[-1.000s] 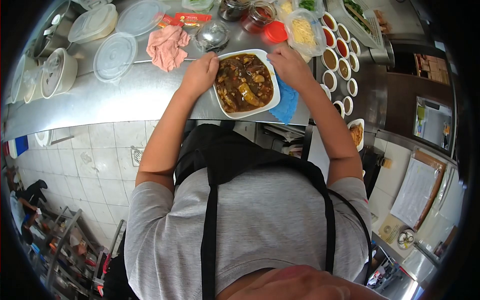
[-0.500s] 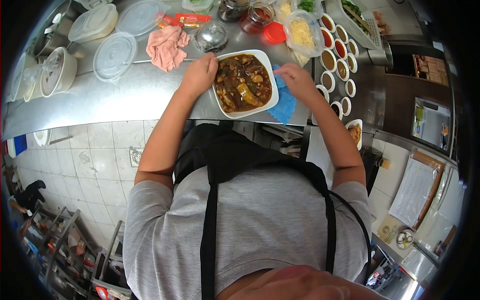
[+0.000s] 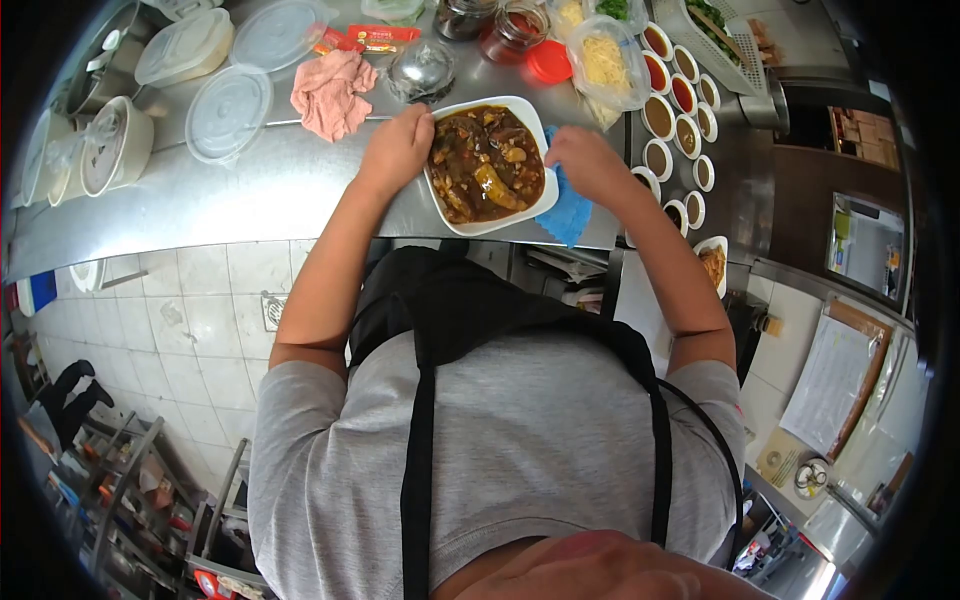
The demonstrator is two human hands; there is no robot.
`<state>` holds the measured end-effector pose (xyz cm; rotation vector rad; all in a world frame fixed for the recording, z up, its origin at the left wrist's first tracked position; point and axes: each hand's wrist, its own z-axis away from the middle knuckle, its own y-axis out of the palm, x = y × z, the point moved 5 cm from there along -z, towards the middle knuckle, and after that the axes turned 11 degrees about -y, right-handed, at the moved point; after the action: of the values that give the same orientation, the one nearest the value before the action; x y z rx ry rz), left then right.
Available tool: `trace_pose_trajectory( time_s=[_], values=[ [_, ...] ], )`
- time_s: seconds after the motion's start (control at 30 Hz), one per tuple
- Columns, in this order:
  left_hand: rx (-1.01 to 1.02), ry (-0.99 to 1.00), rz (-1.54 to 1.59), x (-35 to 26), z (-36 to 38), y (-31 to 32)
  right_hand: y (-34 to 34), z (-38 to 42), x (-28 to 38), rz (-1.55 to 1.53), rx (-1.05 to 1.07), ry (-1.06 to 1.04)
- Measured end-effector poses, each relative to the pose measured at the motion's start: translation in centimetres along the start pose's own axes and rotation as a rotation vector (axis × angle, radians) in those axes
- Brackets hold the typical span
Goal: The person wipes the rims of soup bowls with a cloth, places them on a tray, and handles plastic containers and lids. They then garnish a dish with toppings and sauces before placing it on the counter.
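A white, square-cornered bowl [image 3: 466, 228] of dark brown stew with chunky pieces stands at the front edge of the steel counter. My left hand [image 3: 402, 146] is closed on the bowl's left rim, its thumb side near the upper corner. On the opposite side, my right hand [image 3: 588, 163] has its fingers bent against the right rim; their tips are partly hidden. A blue cloth [image 3: 568, 212] lies beside the bowl, partly under my right hand. Behind the bowl sits a clear plastic-wrapped bundle [image 3: 422, 72].
A pink cloth [image 3: 334, 94] and clear lids [image 3: 229, 114] lie to the left. Several sauce cups [image 3: 658, 118] line the right side near a bag of pale shreds [image 3: 607, 66] and a red lid [image 3: 548, 63]. Another person's legs [image 3: 74, 400] show at far left.
My right hand has moved slightly left, and its outstretched fingers have closed at the bowl's right rim. My left hand stays on the bowl. The other person's legs at far left have shifted.
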<state>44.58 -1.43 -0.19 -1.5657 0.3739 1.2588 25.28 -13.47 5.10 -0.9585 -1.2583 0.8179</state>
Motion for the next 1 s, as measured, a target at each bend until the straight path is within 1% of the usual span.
trace_pose_trajectory(
  time_s=[0.07,0.17,0.27,0.37,0.4,0.47,0.5,0.57,0.6,0.67,0.7,0.73,0.77,0.8,0.87,0.97,1.0],
  values=[
    [0.007,-0.017,0.008,0.3,0.0,0.1,-0.1,1.1,-2.4,-0.504,0.007,0.322],
    [-0.001,-0.013,0.012,0.5,0.0,0.2,0.0,2.1,-3.5,-0.591,-0.112,0.388],
    [-0.015,-0.011,0.022,0.3,0.0,0.3,0.0,1.0,-1.3,-0.134,-0.257,0.036],
    [-0.023,-0.041,0.027,0.0,0.3,0.1,1.0,0.6,-0.2,-0.035,-0.141,0.068],
    [-0.024,-0.053,0.026,-0.2,0.5,0.0,1.0,1.0,-0.1,-0.11,-0.145,0.051],
    [-0.088,-0.004,0.05,0.2,1.3,0.2,0.4,2.1,-0.5,-0.256,-0.153,0.013],
    [-0.121,0.023,0.061,0.2,1.8,0.0,-0.1,3.1,-1.7,-0.31,-0.212,0.094],
    [0.085,-0.281,0.299,1.2,3.9,0.3,-0.5,4.8,-3.6,-0.424,-0.336,0.259],
    [0.19,-0.434,0.415,1.7,4.9,0.6,-1.2,5.1,-3.8,-0.285,-0.433,0.288],
    [0.385,-0.562,0.42,1.3,5.7,-0.2,-2.7,5.5,-3.2,-0.003,-0.621,0.345],
    [0.483,-0.628,0.418,1.4,6.0,-0.7,-2.9,5.6,-3.1,0.053,-0.664,0.359],
    [0.431,-0.577,0.323,2.1,4.9,-1.3,-3.0,5.7,-3.1,0.109,-0.706,0.374],
    [0.388,-0.523,0.292,1.9,3.5,-1.8,-3.0,5.8,-2.9,0.166,-0.746,0.389],
    [0.345,-0.468,0.261,1.5,2.1,-2.3,-2.5,5.6,-2.7,0.214,-0.683,0.381],
    [0.382,-0.425,0.244,-0.1,-0.3,-1.8,-1.2,4.7,-2.3,0.313,-0.559,0.363],
    [0.458,-0.387,0.169,-1.0,-2.8,0.0,0.6,3.1,-1.4,0.311,-0.421,0.36],
    [0.488,-0.381,0.137,-1.0,-3.3,0.6,1.3,3.2,-2.0,0.279,-0.411,0.391]
  ],
)
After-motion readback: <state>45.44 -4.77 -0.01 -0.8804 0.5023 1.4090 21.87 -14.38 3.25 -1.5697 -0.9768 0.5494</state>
